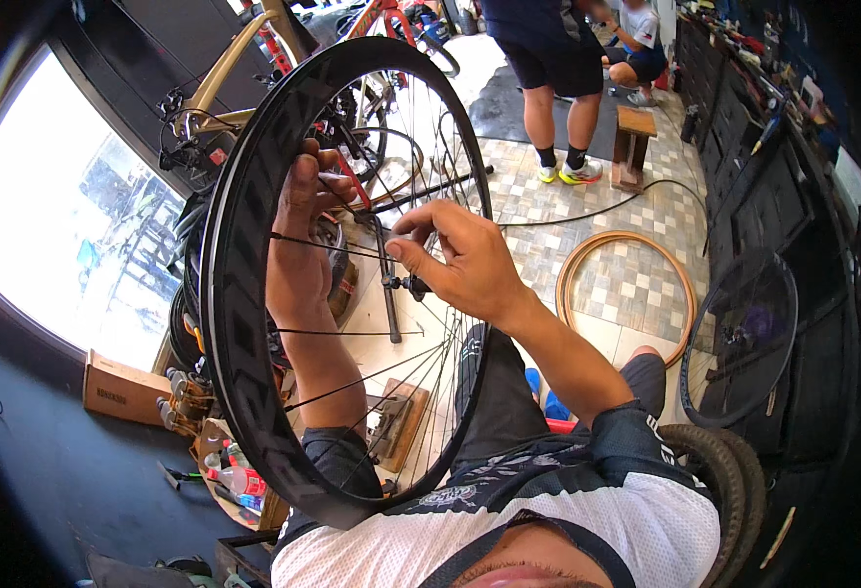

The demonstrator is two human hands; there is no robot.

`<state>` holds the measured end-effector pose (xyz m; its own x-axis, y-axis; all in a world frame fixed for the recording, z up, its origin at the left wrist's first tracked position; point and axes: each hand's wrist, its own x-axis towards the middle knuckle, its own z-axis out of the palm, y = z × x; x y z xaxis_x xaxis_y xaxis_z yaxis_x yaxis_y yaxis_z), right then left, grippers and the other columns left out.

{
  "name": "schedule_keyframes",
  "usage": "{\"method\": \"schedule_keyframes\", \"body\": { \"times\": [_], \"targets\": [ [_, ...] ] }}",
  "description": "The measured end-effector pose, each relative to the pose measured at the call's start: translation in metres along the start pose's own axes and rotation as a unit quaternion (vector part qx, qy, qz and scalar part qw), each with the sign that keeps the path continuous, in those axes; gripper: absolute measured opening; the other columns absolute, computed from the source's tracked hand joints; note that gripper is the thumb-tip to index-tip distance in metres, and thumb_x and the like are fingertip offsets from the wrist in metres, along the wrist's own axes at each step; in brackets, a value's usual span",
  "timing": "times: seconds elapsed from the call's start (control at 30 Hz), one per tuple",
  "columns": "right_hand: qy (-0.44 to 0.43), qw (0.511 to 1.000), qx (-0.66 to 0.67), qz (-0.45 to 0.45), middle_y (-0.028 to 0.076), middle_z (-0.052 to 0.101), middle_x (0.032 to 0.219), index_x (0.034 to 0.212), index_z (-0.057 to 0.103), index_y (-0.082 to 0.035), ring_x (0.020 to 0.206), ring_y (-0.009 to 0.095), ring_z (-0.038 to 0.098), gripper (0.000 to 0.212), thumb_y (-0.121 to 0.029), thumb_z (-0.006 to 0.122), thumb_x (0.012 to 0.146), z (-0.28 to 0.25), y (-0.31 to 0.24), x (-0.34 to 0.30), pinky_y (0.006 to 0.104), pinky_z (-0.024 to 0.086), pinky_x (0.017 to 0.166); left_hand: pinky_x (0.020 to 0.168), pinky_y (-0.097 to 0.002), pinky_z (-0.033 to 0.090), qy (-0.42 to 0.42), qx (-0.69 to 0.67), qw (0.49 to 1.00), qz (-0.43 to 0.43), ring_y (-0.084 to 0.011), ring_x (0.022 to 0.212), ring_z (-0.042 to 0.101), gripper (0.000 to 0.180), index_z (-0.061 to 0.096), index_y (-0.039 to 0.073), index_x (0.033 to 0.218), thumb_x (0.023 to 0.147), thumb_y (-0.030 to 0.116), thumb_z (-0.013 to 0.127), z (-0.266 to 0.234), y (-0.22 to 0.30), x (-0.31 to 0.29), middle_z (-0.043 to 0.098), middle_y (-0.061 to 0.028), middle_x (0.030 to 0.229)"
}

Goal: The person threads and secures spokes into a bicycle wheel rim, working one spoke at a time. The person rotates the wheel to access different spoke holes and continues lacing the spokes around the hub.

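A black deep-section bicycle wheel rim [239, 265] stands upright in front of me, its lower edge against my body. Thin dark spokes [342, 392] run from it to a black hub [409, 284]. My left hand [303, 191] reaches up behind the rim's left side, its fingers curled together round a spoke. On the near side of the spokes, above the hub, is my right hand [465, 260]. Its thumb and forefinger come together close to a spoke; whatever is between them is too small to make out.
Wooden-coloured hoops [680, 260] lie on the tiled floor at right, near a wooden stool [633, 142]. Bicycles [225, 88] stand at far left. One person [553, 69] stands ahead; another [638, 44] crouches. Black drawers [744, 186] line the right side; tyres [734, 480] rest beside me.
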<state>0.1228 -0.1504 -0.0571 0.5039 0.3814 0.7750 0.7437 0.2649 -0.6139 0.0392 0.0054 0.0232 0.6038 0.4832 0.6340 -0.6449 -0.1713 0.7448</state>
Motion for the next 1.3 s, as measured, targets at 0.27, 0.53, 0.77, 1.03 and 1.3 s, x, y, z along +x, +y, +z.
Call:
{"method": "schedule_keyframes", "body": {
  "times": [0.27, 0.53, 0.77, 1.03, 1.3],
  "targets": [
    [-0.018, 0.998, 0.001, -0.068, 0.011, 0.07, 0.087, 0.1, 0.074, -0.003, 0.076, 0.024, 0.068, 0.013, -0.014, 0.079, 0.095, 0.009, 0.005, -0.01, 0.0342, 0.052, 0.068, 0.084, -0.0345, 0.062, -0.019, -0.016, 1.0, 0.006, -0.0231, 0.091, 0.075, 0.044, 0.069, -0.008, 0.13, 0.101, 0.024, 0.074, 0.002, -0.003, -0.002, 0.073, -0.021, 0.12],
    [0.006, 0.998, -0.026, -0.06, 0.011, 0.07, 0.091, 0.1, 0.072, -0.005, 0.077, 0.029, 0.071, 0.018, -0.022, 0.078, 0.095, 0.013, 0.003, -0.017, 0.0382, 0.056, 0.066, 0.09, -0.0377, 0.059, -0.018, 0.023, 0.999, -0.02, -0.0233, 0.099, 0.073, 0.048, 0.067, -0.006, 0.134, 0.102, 0.028, 0.073, 0.005, -0.004, 0.003, 0.072, -0.0181, 0.125],
    [0.01, 0.992, -0.095, -0.077, 0.009, 0.07, 0.089, 0.1, 0.072, -0.009, 0.071, 0.031, 0.072, 0.016, -0.025, 0.073, 0.099, 0.011, -0.008, -0.01, 0.0409, 0.056, 0.06, 0.097, -0.0464, 0.055, -0.035, -0.008, 0.994, 0.102, -0.0297, 0.116, 0.067, 0.047, 0.064, -0.006, 0.137, 0.106, 0.03, 0.062, -0.024, -0.025, -0.006, 0.068, -0.0185, 0.133],
    [-0.017, 0.987, -0.148, -0.062, 0.007, 0.071, 0.088, 0.102, 0.073, -0.011, 0.073, 0.029, 0.072, 0.01, -0.019, 0.075, 0.097, 0.01, -0.015, -0.007, 0.0392, 0.055, 0.06, 0.101, -0.0454, 0.051, -0.138, -0.077, 0.985, 0.065, -0.0277, 0.117, 0.066, 0.044, 0.062, -0.004, 0.138, 0.106, 0.026, 0.062, -0.038, 0.0, -0.029, 0.069, -0.0181, 0.131],
    [-0.018, 0.989, -0.135, -0.065, 0.008, 0.071, 0.087, 0.1, 0.073, -0.01, 0.071, 0.03, 0.071, 0.009, -0.019, 0.075, 0.097, 0.009, -0.011, -0.007, 0.0404, 0.055, 0.06, 0.095, -0.0399, 0.052, -0.126, -0.118, 0.982, 0.074, -0.0238, 0.104, 0.064, 0.039, 0.064, -0.004, 0.127, 0.105, 0.029, 0.065, -0.04, -0.019, -0.012, 0.063, -0.0109, 0.115]
  ]
}}
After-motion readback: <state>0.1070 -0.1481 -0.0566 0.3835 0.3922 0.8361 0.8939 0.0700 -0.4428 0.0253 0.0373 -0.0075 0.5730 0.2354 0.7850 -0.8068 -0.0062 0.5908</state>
